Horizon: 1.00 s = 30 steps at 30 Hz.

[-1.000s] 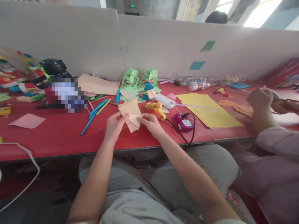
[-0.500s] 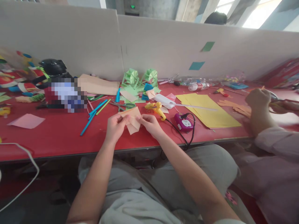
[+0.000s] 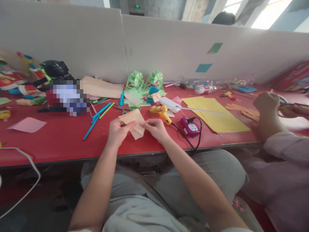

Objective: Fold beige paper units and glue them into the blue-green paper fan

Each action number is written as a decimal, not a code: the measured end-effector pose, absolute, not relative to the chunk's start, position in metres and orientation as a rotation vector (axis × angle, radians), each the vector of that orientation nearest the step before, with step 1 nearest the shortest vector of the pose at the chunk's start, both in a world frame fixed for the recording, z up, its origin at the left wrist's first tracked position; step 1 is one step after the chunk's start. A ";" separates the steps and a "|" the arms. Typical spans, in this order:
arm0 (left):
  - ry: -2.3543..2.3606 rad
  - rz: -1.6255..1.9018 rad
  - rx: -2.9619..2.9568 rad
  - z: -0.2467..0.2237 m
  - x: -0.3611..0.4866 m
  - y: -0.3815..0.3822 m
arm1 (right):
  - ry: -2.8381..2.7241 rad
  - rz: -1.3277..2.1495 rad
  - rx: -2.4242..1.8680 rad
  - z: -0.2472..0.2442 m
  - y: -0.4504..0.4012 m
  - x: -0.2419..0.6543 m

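A creased sheet of peach paper (image 3: 137, 132), partly folded, is held just above the red table's front part. My left hand (image 3: 118, 131) pinches its left side, thumb on top and fingers hidden underneath. On the right edge, my right hand (image 3: 154, 129) grips the paper between thumb and fingers, the two thumbs almost meeting. Just beyond the paper lie green-handled scissors (image 3: 124, 109). A yellow glue gun (image 3: 161, 112) rests past my right hand, its black cord running to a purple power socket (image 3: 190, 126).
Yellow paper sheets (image 3: 214, 116) lie to the right, near a co-worker's hand (image 3: 267, 104). Blue paper strips (image 3: 93, 124) and a pink sheet (image 3: 27, 124) are on the left. Green folded-paper models (image 3: 155, 78) stand against the white partition (image 3: 169, 45).
The peach paper has turned slightly, its upper left corner now standing out further left. My left thumb has shifted right toward the other thumb. The right hand has barely moved.
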<state>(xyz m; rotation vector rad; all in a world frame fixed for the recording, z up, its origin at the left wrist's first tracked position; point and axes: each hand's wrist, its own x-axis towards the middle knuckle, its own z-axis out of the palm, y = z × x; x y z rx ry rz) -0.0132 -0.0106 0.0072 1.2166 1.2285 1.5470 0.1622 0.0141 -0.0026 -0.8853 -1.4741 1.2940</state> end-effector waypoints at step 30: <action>1.079 1.613 1.413 0.006 -0.020 -0.008 | -1.265 1.217 -0.834 0.001 0.014 0.166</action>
